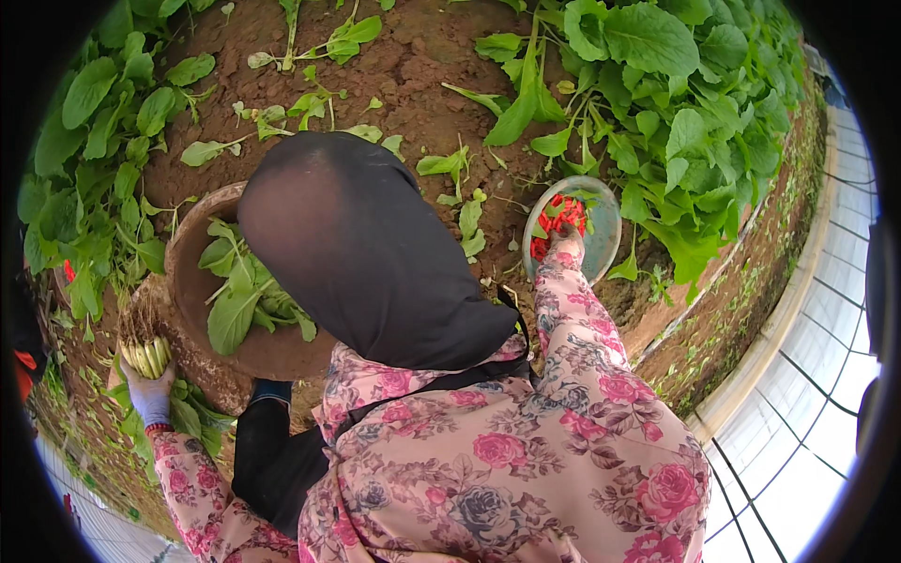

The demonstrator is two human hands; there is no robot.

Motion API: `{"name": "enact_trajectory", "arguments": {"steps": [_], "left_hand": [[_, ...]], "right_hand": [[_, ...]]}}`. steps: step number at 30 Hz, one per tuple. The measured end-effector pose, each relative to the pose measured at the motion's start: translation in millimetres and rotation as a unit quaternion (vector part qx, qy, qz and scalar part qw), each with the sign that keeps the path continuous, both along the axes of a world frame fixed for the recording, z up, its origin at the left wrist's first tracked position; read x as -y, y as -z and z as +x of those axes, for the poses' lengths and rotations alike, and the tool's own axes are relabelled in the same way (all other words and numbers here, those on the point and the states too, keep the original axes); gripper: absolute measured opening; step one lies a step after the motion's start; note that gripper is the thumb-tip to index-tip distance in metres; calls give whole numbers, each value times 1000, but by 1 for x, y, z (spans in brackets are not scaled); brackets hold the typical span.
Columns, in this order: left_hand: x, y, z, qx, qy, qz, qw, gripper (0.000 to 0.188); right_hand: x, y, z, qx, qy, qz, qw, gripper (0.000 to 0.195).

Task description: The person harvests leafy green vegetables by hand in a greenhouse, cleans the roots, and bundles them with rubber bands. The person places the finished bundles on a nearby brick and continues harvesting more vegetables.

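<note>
My left hand [150, 395], in a pale glove, is closed around a bunch of leafy greens [146, 357]. Their pale stems and stringy roots point up and the leaves hang below. My right hand [566, 243] reaches into an oval plastic bowl [604, 243] that holds many small red strips [556, 214] and bits of leaf. Its fingertips are hidden among the strips, so I cannot tell whether they grip any. Between my arms, a large brown round basin [204, 281] holds loose leafy greens [243, 302].
A large black cloth-covered shape [366, 246] covers the middle, partly over the basin. Leafy plants grow at left [84, 162] and right [711, 105]. Scattered leaves lie on brown soil [422, 77]. Pale sheeting with dark lines [795, 373] borders the right. Something dark and orange [24, 366] shows at far left.
</note>
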State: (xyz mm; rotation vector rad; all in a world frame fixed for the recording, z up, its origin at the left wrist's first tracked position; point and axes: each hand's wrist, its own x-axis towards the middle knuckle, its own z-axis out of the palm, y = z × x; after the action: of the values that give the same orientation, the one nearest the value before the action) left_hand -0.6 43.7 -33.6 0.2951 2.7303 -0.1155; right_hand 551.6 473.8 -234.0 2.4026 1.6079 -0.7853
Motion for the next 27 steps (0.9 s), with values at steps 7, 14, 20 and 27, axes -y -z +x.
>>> {"name": "enact_trajectory", "arguments": {"steps": [7, 14, 20, 27], "left_hand": [[7, 4, -2, 21, -9, 56, 998, 100], [2, 1, -1, -6, 32, 18, 999, 99], [-5, -8, 3, -31, 55, 35, 997, 93], [-8, -25, 1, -20, 61, 3, 998, 92]], "right_hand": [[-8, 21, 36, -188, 180, 20, 965, 23], [-9, -3, 31, -296, 259, 63, 917, 17], [-68, -82, -78, -387, -22, 5, 922, 10], [-64, -208, -396, -535, -441, -11, 721, 17]]}}
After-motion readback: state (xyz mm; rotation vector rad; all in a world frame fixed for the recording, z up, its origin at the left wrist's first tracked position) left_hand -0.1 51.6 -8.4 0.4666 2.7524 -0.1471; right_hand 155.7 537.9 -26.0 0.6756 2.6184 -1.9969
